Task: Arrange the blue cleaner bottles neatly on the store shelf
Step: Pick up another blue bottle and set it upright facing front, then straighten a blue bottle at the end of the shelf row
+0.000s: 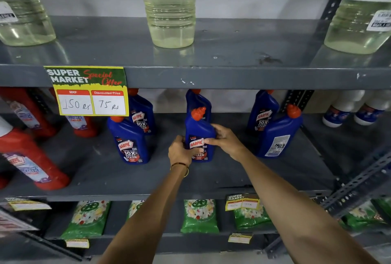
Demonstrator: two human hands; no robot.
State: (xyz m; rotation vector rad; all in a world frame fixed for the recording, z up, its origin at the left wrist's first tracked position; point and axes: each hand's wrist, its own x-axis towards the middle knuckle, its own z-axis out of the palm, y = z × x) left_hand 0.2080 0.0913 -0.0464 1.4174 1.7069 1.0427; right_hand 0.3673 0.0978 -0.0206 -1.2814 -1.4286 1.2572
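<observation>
Several blue cleaner bottles with red caps stand on the grey middle shelf [101, 170]. The front middle blue bottle [198, 130] stands upright, label facing me, and both hands grip it: my left hand [181, 152] on its lower left side, my right hand [225, 139] on its right side. Another blue bottle [197, 99] stands right behind it. To the left are a front bottle [129, 141] and a rear bottle [142, 113]. To the right, the front bottle [278, 134] shows its back label, with one more blue bottle [262, 111] behind it.
Red cleaner bottles [31, 158] fill the shelf's left end and white bottles [347, 109] stand at the far right. Large bleach bottles [170, 10] stand on the shelf above, with a price tag [91, 92] hanging from its edge. Green pouches [200, 216] lie below.
</observation>
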